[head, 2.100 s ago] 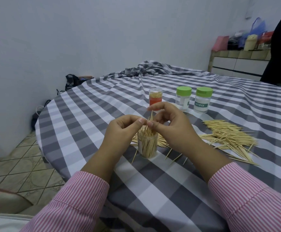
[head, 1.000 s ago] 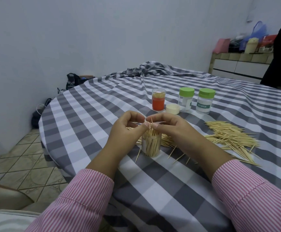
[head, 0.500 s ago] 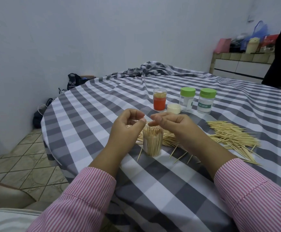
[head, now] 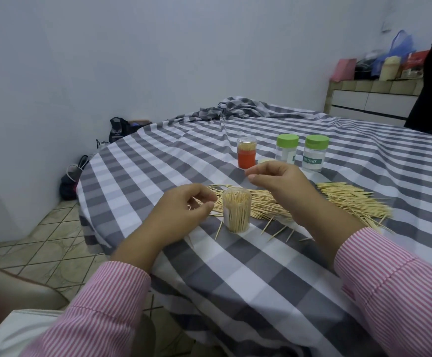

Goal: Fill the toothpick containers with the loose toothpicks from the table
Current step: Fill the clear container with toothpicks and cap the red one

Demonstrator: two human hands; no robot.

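A person in pink-striped sleeves sits at a round table (head: 132, 161) draped in a grey-and-white checked cloth. A clear toothpick container (head: 236, 210), uncapped and packed upright with picks to its rim, stands near the table's front edge between the two hands. The left hand (head: 184, 210) hovers just beside the container on its left, fingers loosely curled with thumb near forefinger; nothing can be made out between them. The right hand (head: 279, 181) is raised above and behind the container, fingers likewise loosely bent and apparently empty. Neither hand touches the container.

Loose toothpicks (head: 263, 202) lie in a band behind the container, a second heap (head: 351, 199) spreads to the right, and a few strays (head: 276, 233) lie scattered in front. Further back stand a container with an orange base (head: 246, 155), already holding picks, and two green-capped jars (head: 287, 150) (head: 315, 155), the right one labelled TOOTHPICK. A pale lid (head: 262, 161) shows partly behind the right hand.

Judged step: the front container appears full, so its filling seems finished. The next move probably calls for fetching the pale lid, if it belongs here, and pressing it on squarely without tipping the jar, then opening a green-capped jar for the remaining heaps.
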